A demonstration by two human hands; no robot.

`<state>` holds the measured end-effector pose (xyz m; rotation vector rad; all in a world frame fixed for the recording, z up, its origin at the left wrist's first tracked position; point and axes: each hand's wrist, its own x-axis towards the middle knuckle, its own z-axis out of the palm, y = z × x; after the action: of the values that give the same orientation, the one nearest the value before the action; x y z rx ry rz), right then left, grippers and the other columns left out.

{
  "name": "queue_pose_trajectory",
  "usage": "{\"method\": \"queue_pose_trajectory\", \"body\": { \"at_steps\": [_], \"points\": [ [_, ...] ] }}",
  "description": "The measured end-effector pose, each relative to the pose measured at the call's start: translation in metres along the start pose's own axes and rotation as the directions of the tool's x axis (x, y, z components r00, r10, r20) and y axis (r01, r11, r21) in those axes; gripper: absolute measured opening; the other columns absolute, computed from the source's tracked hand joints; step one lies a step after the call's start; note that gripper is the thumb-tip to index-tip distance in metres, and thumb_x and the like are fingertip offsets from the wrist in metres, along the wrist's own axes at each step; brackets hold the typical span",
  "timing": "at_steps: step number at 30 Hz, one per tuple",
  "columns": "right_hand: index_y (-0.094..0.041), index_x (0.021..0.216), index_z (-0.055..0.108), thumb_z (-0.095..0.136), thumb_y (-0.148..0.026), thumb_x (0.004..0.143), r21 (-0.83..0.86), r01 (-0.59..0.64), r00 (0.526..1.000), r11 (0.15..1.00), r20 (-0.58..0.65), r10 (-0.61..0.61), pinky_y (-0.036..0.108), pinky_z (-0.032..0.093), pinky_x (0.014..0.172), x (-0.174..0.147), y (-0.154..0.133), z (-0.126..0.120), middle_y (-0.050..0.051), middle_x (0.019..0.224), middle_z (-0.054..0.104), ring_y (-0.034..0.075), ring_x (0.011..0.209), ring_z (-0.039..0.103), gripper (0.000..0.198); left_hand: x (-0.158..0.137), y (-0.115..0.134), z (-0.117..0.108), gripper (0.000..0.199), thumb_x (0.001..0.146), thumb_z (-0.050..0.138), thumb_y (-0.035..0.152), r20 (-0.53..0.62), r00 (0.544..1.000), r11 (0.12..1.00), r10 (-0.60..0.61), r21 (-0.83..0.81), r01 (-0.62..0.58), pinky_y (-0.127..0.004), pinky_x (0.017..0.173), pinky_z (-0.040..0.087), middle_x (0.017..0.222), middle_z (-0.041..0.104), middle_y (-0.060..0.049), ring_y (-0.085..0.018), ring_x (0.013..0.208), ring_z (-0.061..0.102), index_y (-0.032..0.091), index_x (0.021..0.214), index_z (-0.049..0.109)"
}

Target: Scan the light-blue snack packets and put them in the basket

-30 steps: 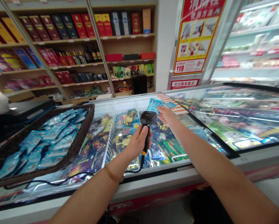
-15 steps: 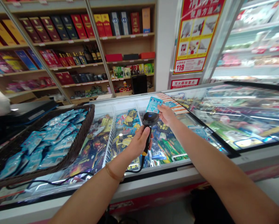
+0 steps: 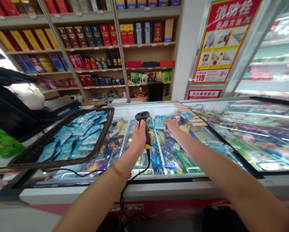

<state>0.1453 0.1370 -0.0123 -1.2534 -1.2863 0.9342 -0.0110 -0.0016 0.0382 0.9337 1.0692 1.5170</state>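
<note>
My left hand is wrapped round the handle of a black barcode scanner, its head tilted up and its cable trailing down over the freezer edge. In my right hand a small blue packet is pinched by its right side, a little right of the scanner head. Both are over the glass top of a chest freezer. A dark wicker basket on the left holds several similar blue packets. Another blue packet lies on an orange-striped sheet beyond my right hand.
Frozen goods in bright wrappers show under the glass. The scanner's black cable runs along the freezer's front. At the left stand a dark machine and a green bag. Shelves of boxes line the back wall, beside a red poster.
The scanner and the blue packet have moved apart; the packet is lower and no longer just above the scanner head. My view has shifted left, showing more of the machine and basket.
</note>
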Motion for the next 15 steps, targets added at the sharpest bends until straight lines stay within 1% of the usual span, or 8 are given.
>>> {"method": "queue_pose_trajectory", "body": {
  "at_steps": [1,3,4,6,8,10,12,15],
  "points": [
    [-0.022,0.075,0.057,0.064,-0.03,0.092,0.008,-0.019,1.0,1.0,0.016,0.019,0.037,0.064,0.07,0.001,-0.009,0.011,0.0,0.059,0.066,0.02,0.063,0.073,0.021,0.003,0.012,-0.008,0.045,0.095,0.059,0.066,-0.042,0.999,1.0,0.012,-0.013,-0.012,-0.022,0.041,0.042,0.068,0.058,0.004,-0.01,0.044,0.052,0.022,0.093,0.052],
    [-0.021,0.075,0.056,0.064,-0.019,0.093,0.125,-0.104,0.992,0.987,0.087,0.094,0.033,0.064,0.071,0.002,-0.033,0.035,0.0,0.06,0.067,0.017,0.063,0.071,0.02,0.007,0.037,-0.029,0.045,0.095,0.059,0.066,-0.119,0.992,0.998,0.043,-0.036,-0.047,-0.021,0.04,0.041,0.066,0.057,0.004,-0.009,0.043,0.051,0.022,0.091,0.053],
    [-0.021,0.075,0.057,0.064,-0.014,0.093,0.199,-0.159,0.982,0.967,0.135,0.134,0.03,0.063,0.072,0.002,-0.046,0.049,0.0,0.061,0.068,0.015,0.062,0.07,0.02,0.009,0.049,-0.041,0.045,0.095,0.059,0.066,-0.158,0.985,0.996,0.063,-0.048,-0.071,-0.02,0.04,0.041,0.065,0.057,0.004,-0.009,0.043,0.05,0.021,0.09,0.053],
    [-0.02,0.075,0.058,0.067,-0.009,0.093,0.305,-0.265,0.953,0.915,0.225,0.202,0.027,0.062,0.069,0.0,-0.074,0.081,-0.001,0.061,0.067,0.013,0.058,0.066,0.023,0.011,0.071,-0.068,0.044,0.097,0.059,0.064,-0.253,0.961,0.989,0.109,-0.069,-0.13,-0.019,0.041,0.041,0.065,0.056,0.005,-0.008,0.042,0.05,0.021,0.089,0.053],
    [-0.02,0.074,0.057,0.072,-0.006,0.09,0.32,-0.324,0.925,0.89,0.303,0.228,0.026,0.06,0.066,-0.003,-0.099,0.118,-0.002,0.059,0.065,0.011,0.055,0.062,0.026,0.01,0.089,-0.096,0.042,0.098,0.058,0.062,-0.336,0.931,0.981,0.143,-0.074,-0.177,-0.018,0.042,0.043,0.065,0.056,0.005,-0.008,0.043,0.05,0.021,0.089,0.053],
    [-0.02,0.073,0.056,0.075,-0.006,0.089,0.305,-0.339,0.908,0.89,0.354,0.224,0.025,0.059,0.065,-0.008,-0.121,0.158,-0.003,0.057,0.062,0.011,0.054,0.061,0.028,0.008,0.102,-0.121,0.042,0.098,0.058,0.061,-0.4,0.902,0.977,0.16,-0.066,-0.203,-0.018,0.043,0.043,0.065,0.057,0.004,-0.008,0.043,0.051,0.02,0.09,0.053],
    [-0.02,0.073,0.056,0.075,-0.005,0.088,0.299,-0.349,0.891,0.888,0.399,0.216,0.025,0.058,0.067,-0.014,-0.137,0.197,-0.004,0.057,0.06,0.01,0.054,0.06,0.028,0.003,0.109,-0.142,0.041,0.099,0.057,0.06,-0.457,0.874,0.975,0.165,-0.056,-0.213,-0.019,0.042,0.043,0.065,0.057,0.004,-0.008,0.044,0.051,0.02,0.089,0.053],
    [-0.019,0.078,0.057,0.075,-0.005,0.088,0.304,-0.368,0.856,0.879,0.48,0.192,0.026,0.059,0.076,-0.024,-0.154,0.243,-0.004,0.064,0.064,0.009,0.063,0.065,0.025,-0.002,0.113,-0.164,0.041,0.1,0.055,0.059,-0.519,0.841,0.977,0.153,-0.05,-0.208,-0.02,0.044,0.045,0.066,0.057,0.003,-0.009,0.045,0.051,0.021,0.087,0.053]
  ]
}}
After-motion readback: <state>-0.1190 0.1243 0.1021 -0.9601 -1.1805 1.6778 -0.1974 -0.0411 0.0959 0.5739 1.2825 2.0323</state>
